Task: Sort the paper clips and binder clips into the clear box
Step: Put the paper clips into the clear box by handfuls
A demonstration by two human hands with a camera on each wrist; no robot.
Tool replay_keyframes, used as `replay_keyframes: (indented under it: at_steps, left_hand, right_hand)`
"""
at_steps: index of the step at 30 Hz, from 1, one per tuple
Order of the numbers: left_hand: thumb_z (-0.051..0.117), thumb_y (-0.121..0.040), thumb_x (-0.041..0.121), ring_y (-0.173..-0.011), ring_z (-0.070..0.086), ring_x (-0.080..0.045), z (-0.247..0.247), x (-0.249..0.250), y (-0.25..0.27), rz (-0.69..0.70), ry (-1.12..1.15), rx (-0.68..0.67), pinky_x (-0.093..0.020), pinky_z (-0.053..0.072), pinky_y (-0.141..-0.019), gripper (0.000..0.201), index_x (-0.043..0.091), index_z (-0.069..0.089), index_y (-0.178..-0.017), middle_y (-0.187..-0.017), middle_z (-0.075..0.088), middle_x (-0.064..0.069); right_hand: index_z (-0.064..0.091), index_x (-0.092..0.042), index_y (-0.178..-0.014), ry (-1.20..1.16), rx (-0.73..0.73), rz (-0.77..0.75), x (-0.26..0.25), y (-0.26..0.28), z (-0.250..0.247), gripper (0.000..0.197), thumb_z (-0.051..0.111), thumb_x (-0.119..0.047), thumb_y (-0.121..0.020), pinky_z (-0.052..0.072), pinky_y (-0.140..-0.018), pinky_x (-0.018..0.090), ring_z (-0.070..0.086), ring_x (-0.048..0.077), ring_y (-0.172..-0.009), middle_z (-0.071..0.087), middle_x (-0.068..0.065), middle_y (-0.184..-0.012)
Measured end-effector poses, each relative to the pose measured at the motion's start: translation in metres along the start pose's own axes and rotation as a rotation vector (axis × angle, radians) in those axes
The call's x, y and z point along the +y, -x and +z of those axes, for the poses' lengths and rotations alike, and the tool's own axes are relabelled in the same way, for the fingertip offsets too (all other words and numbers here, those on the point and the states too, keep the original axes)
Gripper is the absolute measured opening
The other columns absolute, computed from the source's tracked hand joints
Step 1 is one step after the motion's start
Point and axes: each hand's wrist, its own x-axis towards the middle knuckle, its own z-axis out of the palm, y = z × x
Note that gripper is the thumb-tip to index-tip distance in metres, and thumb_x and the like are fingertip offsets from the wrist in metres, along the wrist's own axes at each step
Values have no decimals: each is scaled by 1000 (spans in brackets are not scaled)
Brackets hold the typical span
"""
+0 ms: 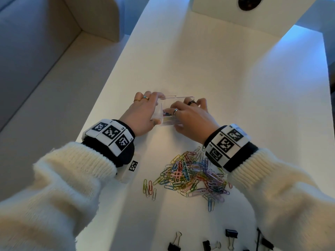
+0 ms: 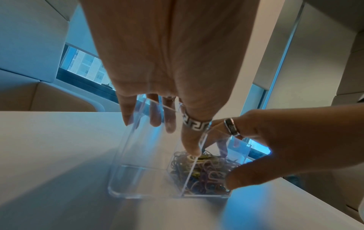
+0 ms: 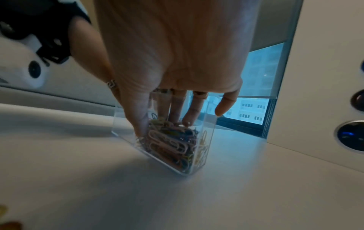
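Note:
The clear box stands on the white table and has two compartments. My left hand grips its left end, fingers behind the far wall and thumb at the near side. The left compartment holds nothing. Coloured paper clips fill the bottom of the right one. My right hand reaches into that compartment, its fingers pointing straight down onto the clips and its thumb outside the near wall. A loose pile of paper clips lies nearer me. Black binder clips lie at the front edge.
Three stray paper clips lie left of the pile. A small clear piece with a marker tag sits by my left wrist. The table's left edge drops to a beige bench. A white housing with a lens stands at the far end.

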Motion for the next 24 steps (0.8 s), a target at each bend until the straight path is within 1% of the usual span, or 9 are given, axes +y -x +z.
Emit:
replay_keyframes:
  at_steps: [4, 6, 9, 12, 14, 17, 21, 23, 24]
  left_hand:
    - [60, -83, 11, -114, 30, -26, 0, -1, 0, 4, -2, 2, -34, 32, -95, 65, 18, 26, -138, -124, 42, -8]
    - [61, -84, 12, -114, 29, -26, 1, -1, 0, 7, -1, 5, -34, 32, -94, 64, 19, 26, -137, -125, 42, -8]
    - [60, -84, 12, -115, 30, -26, 2, -1, 0, 7, 2, 7, -36, 34, -94, 64, 19, 26, -137, -125, 41, -8]
    - [59, -83, 12, -114, 30, -27, 1, -1, 0, 7, -5, 6, -39, 36, -95, 64, 18, 26, -138, -126, 41, -10]
    - [59, -84, 12, -114, 30, -27, 1, -1, 0, 10, -2, 3, -40, 37, -94, 64, 17, 26, -138, -125, 41, -10]
    - [59, -84, 12, -115, 29, -27, 2, -1, -1, 16, -2, 8, -37, 35, -95, 64, 17, 26, -138, -125, 41, -9]
    - [58, -84, 11, -115, 29, -27, 2, -2, -3, 18, -11, 23, -36, 33, -96, 64, 17, 25, -139, -126, 40, -10]
    - [58, -84, 11, -117, 29, -27, 3, -2, -5, 16, -7, 32, -36, 32, -96, 65, 16, 24, -139, -128, 40, -10]
    - [59, -84, 11, -118, 28, -28, 3, -2, -7, 14, -7, 33, -36, 32, -97, 67, 17, 23, -140, -129, 39, -10]
  right_hand:
    - [59, -14, -109, 103, 29, 29, 1, -1, 2, 24, 47, -15, -89, 25, -91, 43, 40, 25, -114, 53, -1, -109]
    - [60, -15, -109, 110, 62, 44, 6, 1, -1, 24, 46, -14, -89, 26, -92, 43, 43, 24, -113, 55, 0, -108]
    - [58, -19, -112, -40, 102, 66, 14, 7, -6, 26, 50, -15, -88, 22, -93, 40, 45, 21, -112, 57, -3, -110]
    - [64, -18, -98, -38, 151, 34, 19, 12, -6, 16, 54, -16, -86, 16, -90, 38, 51, 22, -106, 63, -3, -99]
    - [64, -19, -102, 32, 62, 9, 17, 11, -3, 19, 50, -19, -88, 13, -91, 37, 50, 19, -108, 64, -5, -102]
    - [58, -23, -115, -41, -30, 2, 15, 6, 2, 28, 45, -19, -90, 14, -98, 37, 47, 15, -114, 60, -7, -115]
    - [58, -24, -114, -382, 146, 103, 23, 11, -10, 28, 56, -17, -87, 20, -102, 35, 54, 11, -109, 62, -8, -114]
    - [60, -23, -109, -526, 269, 141, 30, 20, -14, 25, 59, -19, -85, 33, -103, 39, 58, 12, -102, 64, -8, -106]
    - [61, -23, -109, -574, 311, 161, 34, 26, -16, 24, 59, -20, -85, 38, -100, 36, 59, 11, -98, 64, -8, -103]
